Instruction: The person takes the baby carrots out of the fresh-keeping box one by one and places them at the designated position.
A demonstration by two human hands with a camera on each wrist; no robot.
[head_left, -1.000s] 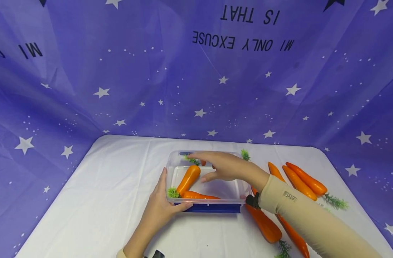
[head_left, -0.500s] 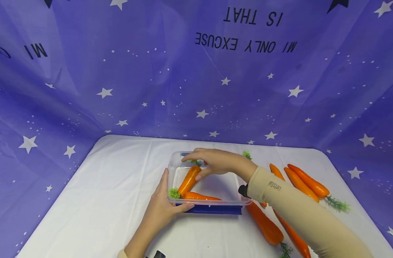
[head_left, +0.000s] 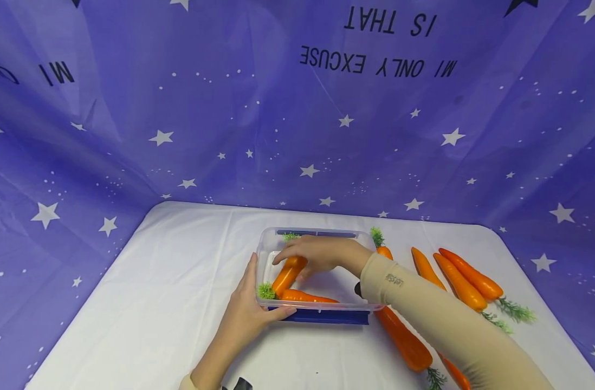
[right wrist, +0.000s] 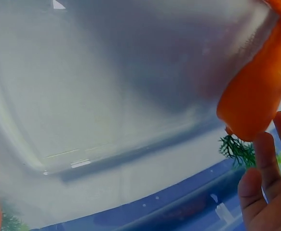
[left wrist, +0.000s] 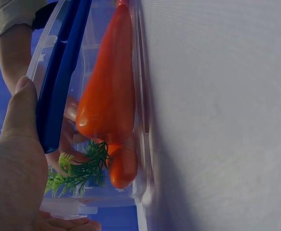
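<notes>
A clear plastic box (head_left: 322,307) with blue latches stands on the white cloth. My left hand (head_left: 246,295) grips its near left corner, thumb along the front and fingers against the left side. Inside, one orange carrot (head_left: 285,279) leans from the near left corner toward the far wall, and another carrot (head_left: 307,297) lies along the front wall. Leafy green tops show at both left corners. My right hand (head_left: 322,252) reaches into the box, its loosely bent fingers over the leaning carrot's thick end. In the right wrist view, fingertips meet the edge of that carrot (right wrist: 256,91).
Right of the box lie several more carrots: a large red-orange carrot (head_left: 405,341) near the front, and a group with an orange carrot (head_left: 458,281) farther back. Another carrot (head_left: 384,252) sits just beyond the box's right wall. A purple star-printed curtain (head_left: 258,108) surrounds the table.
My right hand has moved left and down into the box, from above its middle to the leaning carrot's thick end. My left hand keeps its hold on the box corner.
</notes>
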